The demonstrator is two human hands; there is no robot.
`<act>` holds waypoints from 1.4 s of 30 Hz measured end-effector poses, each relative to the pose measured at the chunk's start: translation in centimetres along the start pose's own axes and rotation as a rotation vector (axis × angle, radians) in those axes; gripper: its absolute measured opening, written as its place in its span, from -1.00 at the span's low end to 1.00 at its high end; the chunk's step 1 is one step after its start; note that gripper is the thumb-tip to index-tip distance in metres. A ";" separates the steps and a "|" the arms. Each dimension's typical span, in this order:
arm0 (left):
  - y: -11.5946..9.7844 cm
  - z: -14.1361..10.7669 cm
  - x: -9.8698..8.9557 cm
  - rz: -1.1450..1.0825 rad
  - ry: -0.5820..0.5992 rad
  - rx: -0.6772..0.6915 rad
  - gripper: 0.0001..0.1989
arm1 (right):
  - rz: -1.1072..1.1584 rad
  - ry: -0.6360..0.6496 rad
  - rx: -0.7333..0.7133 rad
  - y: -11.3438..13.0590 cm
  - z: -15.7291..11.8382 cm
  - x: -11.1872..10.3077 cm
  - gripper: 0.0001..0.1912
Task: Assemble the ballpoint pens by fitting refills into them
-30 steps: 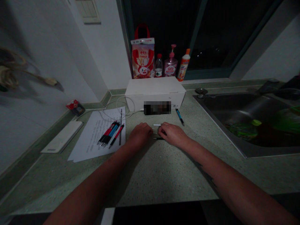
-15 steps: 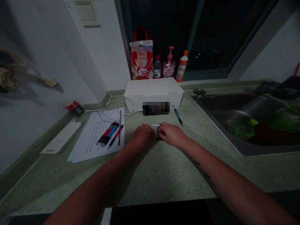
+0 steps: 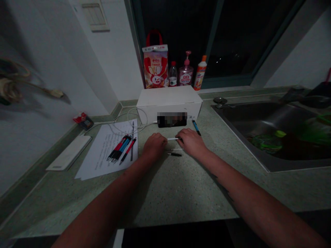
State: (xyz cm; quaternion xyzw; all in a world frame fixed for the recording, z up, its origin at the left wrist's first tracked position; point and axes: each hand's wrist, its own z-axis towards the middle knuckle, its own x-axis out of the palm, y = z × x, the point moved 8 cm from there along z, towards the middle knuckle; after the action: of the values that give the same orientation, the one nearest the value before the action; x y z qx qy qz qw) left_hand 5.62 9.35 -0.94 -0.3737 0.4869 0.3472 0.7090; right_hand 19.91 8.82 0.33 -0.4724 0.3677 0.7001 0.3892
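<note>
White tube (image 3: 171, 138): both ends hidden at the fingers of left hand (image 3: 154, 146) and right hand (image 3: 192, 142); most fingertips out of sight. Phone (image 3: 172, 121) screen pixelated, unreadable. Print on papers (image 3: 91, 163) too small to read. Bottle bases partly behind white box (image 3: 169, 95). Sink (image 3: 292, 166) cropped right; green item (image 3: 319, 131) inside it blurred. Coiled cord (image 3: 10, 90) cut by left edge.

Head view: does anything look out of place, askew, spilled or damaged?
No clear spill or damage. One blue pen lies slanted by the white box, apart from the pens grouped on the paper. A short black piece lies loose on the counter. A pixelated patch also hides much of the phone in front of the box.
</note>
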 end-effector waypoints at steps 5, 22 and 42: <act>-0.2 -0.3 -0.1 0.125 0.039 0.031 -0.80 | 0.005 -0.010 0.015 0.0 -0.2 -0.3 -0.82; 0.2 -0.8 -0.8 0.134 0.120 0.036 -0.81 | 0.073 -0.025 0.026 0.0 -0.5 -1.0 -0.83; 3.7 -1.9 -2.5 -0.799 -0.217 -0.413 -0.93 | 0.249 -0.082 -0.043 1.1 -0.9 -1.9 -0.86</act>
State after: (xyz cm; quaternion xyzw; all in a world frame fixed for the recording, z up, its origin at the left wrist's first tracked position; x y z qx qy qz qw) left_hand 0.95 9.17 0.30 -0.6270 0.1484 0.1735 0.7448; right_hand 19.76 7.24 2.03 -0.4023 0.3923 0.7695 0.3037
